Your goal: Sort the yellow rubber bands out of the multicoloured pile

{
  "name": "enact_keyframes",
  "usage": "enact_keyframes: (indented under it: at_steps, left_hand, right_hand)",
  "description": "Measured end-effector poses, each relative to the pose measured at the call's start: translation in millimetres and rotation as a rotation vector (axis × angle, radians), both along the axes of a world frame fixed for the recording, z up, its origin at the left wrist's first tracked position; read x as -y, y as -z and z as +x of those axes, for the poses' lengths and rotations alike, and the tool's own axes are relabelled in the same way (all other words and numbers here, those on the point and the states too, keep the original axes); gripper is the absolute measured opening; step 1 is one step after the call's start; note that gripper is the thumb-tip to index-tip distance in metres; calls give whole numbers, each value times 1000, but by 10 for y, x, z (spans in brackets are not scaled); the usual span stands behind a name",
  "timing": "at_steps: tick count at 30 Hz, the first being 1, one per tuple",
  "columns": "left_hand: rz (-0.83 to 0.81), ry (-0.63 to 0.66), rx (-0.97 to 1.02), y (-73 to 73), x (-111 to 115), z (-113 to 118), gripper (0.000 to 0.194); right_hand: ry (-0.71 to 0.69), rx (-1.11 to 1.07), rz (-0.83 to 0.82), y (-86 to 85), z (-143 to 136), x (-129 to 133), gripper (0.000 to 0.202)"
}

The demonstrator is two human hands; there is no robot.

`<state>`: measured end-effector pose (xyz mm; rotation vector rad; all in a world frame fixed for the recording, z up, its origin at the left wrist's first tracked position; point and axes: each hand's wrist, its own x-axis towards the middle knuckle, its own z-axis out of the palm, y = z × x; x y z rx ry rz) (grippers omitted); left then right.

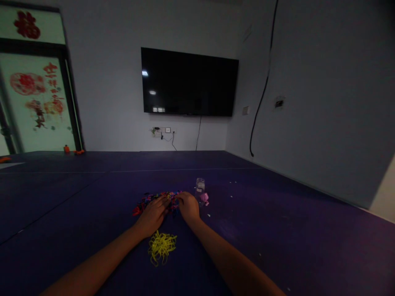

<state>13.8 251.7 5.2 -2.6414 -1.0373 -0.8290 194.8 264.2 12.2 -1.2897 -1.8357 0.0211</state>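
Note:
A heap of small multicoloured rubber bands (141,206) lies on the dark purple surface, with red, blue, pink and black among them. My left hand (154,213) rests over the heap, its fingers stretched out and lying on the bands. At the heap's right side is my right hand (189,207), with thumb and forefinger pinched together; whatever sits between them is too small to make out. Closer to me, between my forearms, lies a separate loose pile of yellow rubber bands (161,246).
Just beyond my right hand stands a clear jar (200,186), with a pink object (204,199) beside it. White scraps (209,215) dot the purple surface (262,238). A television (189,82) hangs on the far wall, and a black cable (261,94) runs down the right wall.

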Motion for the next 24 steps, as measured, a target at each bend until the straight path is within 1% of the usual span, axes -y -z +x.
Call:
enact_keyframes:
  at_steps: [5,10,13,19,24]
  left_hand:
    - [-20,1,-40,-16,-4,9,44]
    - [-7,22,-41,-44,31,15,45]
    - [-4,23,-41,-59,50,22,45]
    - [-5,5,-54,-70,56,40,42]
    - [-2,26,-83,-61,52,36,42]
  right_hand:
    - [-3,-5,-10,1,0,-4,33]
    - [-8,-37,1,-8,-10,-1,28]
    - [-34,-50,22,-19,-21,11,26]
    - [-135,-113,69,-34,-47,23,24]
    - [-122,-88,40,-35,-53,26,22]
